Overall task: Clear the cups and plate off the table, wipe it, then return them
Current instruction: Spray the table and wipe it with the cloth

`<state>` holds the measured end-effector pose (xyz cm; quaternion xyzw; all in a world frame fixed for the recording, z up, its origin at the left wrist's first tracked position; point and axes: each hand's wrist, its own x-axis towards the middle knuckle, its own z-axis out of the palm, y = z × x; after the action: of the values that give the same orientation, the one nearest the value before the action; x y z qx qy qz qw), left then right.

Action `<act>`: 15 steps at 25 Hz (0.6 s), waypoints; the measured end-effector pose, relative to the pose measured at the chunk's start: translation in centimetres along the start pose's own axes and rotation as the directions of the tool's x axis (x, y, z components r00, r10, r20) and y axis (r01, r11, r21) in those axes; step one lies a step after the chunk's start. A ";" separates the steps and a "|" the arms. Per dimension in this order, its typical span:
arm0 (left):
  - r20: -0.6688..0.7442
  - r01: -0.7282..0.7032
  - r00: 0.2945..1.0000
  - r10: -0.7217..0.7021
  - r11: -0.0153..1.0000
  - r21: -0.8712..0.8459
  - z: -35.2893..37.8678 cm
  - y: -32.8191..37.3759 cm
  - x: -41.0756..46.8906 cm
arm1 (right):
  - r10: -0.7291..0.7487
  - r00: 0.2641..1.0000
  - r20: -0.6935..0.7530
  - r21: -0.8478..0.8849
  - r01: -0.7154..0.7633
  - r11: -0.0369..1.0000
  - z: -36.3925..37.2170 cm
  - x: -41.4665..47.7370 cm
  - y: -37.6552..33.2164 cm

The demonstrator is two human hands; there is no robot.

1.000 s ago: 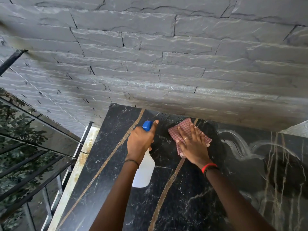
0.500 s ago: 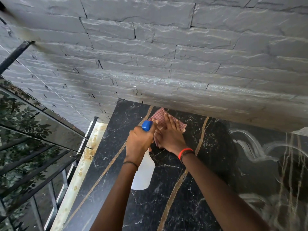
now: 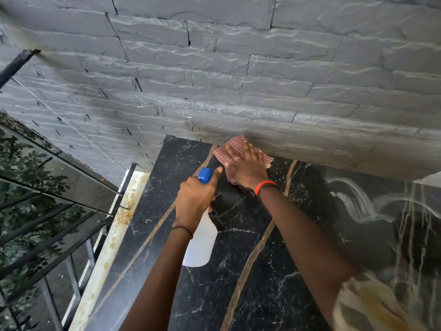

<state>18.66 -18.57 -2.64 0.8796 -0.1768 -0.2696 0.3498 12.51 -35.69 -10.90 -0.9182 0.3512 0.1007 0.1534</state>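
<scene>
Pressing flat on the checked cloth [image 3: 235, 145], the right hand [image 3: 245, 173] works at the far edge of the black marble tabletop [image 3: 238, 283], just where it meets the grey stone wall [image 3: 214, 68]. In the head view its grip is released, with the fingers straight on the fabric. The left hand [image 3: 194, 201] has its grip grasping the neck of the white spray bottle [image 3: 201, 244], held over the tabletop. Since a second ago the cloth has travelled from the middle toward the left and now up against the wall. I judge that wiping is well under way. The cups and plate are not in view, so their return is not yet done.
</scene>
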 end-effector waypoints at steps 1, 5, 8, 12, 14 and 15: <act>-0.010 0.003 1.000 -0.003 1.000 0.015 -0.1 -0.1 -0.1 | -0.035 0.999 0.018 -0.013 0.035 0.999 0.2 0.6 -1.8; -0.022 0.014 1.000 -0.014 1.000 0.010 -0.3 -0.2 -0.5 | -0.217 0.976 0.035 -0.063 0.219 0.974 2.0 -1.8 -5.2; -0.020 0.020 1.000 -0.019 0.999 0.025 -0.7 -0.1 -0.6 | -0.264 0.964 0.002 -0.050 0.264 0.963 3.4 -7.2 -2.9; 0.018 0.009 1.000 -0.009 1.000 -0.018 -0.6 0.0 -1.2 | -0.164 0.985 -0.062 -0.121 0.155 0.980 4.9 -15.4 3.8; 0.038 0.018 0.999 -0.017 1.000 -0.021 -0.2 0.3 -1.8 | -0.063 0.996 -0.062 -0.113 0.056 0.992 4.2 -17.1 8.0; 0.045 0.018 0.999 -0.017 1.000 -0.015 0.0 0.4 -2.3 | -0.012 0.999 -0.051 -0.098 0.007 0.995 3.6 -17.1 9.6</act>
<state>16.79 -17.76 -1.56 0.8721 -0.1749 -0.2935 0.3503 -6.80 -30.72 -11.29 -0.9286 0.3452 0.0931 0.0998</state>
